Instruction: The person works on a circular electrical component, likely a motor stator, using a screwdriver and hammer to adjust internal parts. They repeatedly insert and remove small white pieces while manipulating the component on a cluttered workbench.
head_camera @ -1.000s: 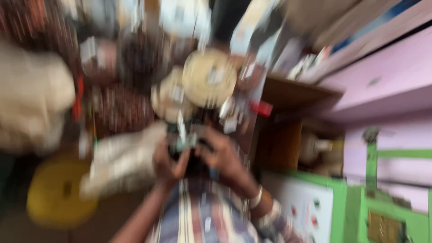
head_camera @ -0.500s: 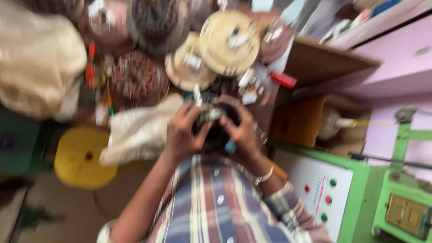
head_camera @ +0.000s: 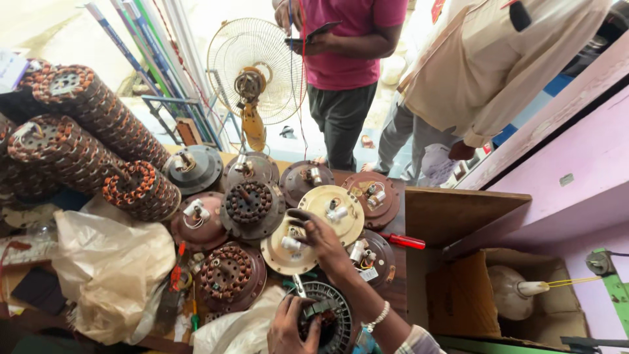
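- Your left hand [head_camera: 288, 328] is closed around the near left edge of the dark round motor core with copper windings [head_camera: 327, 321]. This core sits at the near edge of the wooden bench [head_camera: 452, 216], directly in front of you.
- Your right hand [head_camera: 321, 236] is stretched forward, away from the left one, so the 2 hands are well apart. Its fingers [head_camera: 303, 216] are half open and touch the cream round metal motor cover [head_camera: 291, 252]; I cannot tell if they really grip it.
- The cream cover lies straight beyond the dark core, on the far side, and a little to the left. It lies flat, so its axis points up, toward the camera. The right hand is the nearer one to it.
- A second cream round cover [head_camera: 334, 210] overlaps it on the far right side.
- A red-handled screwdriver [head_camera: 403, 241] lies to the right of your right hand, its long axis running left to right.
- To the left there are stacked copper-wound stators [head_camera: 85, 131] and a crumpled plastic bag [head_camera: 111, 269].
- On the far side stand a table fan with wire guard [head_camera: 255, 72] and 2 other persons; 1 of them holds a phone [head_camera: 311, 33].
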